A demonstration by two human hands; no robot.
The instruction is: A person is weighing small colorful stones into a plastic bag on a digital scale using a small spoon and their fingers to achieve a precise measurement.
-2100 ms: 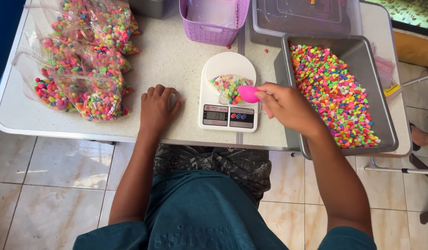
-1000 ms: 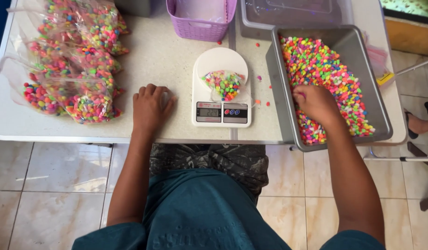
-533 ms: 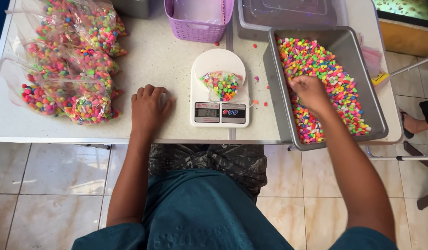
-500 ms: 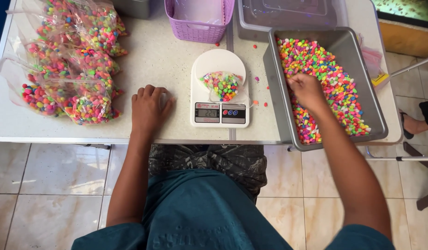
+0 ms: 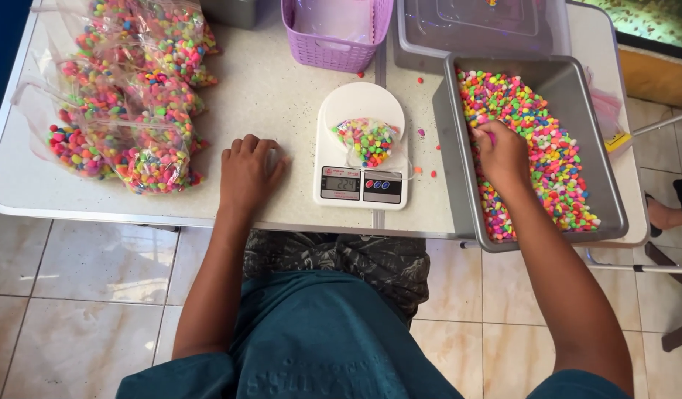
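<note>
My right hand [image 5: 502,157] is down in the grey bin [image 5: 450,155] of small multicoloured pebbles [image 5: 555,159], closed on a pink scoop [image 5: 491,137] that is mostly hidden by the fingers. A white digital kitchen scale [image 5: 361,186] stands in the middle of the table. On its round plate lies a clear bag partly filled with coloured pebbles [image 5: 368,139]. My left hand [image 5: 248,171] rests palm down on the table just left of the scale, holding nothing.
Several filled clear bags of pebbles [image 5: 123,103] are piled at the table's left. A purple basket [image 5: 333,29] and a clear lidded box [image 5: 481,26] stand at the back. A few loose pebbles [image 5: 428,171] lie between scale and bin. Tiled floor lies below.
My right hand moved with the pink scoop from over the scale into the bin and has pushed further up among the pebbles. My left hand has stayed put.
</note>
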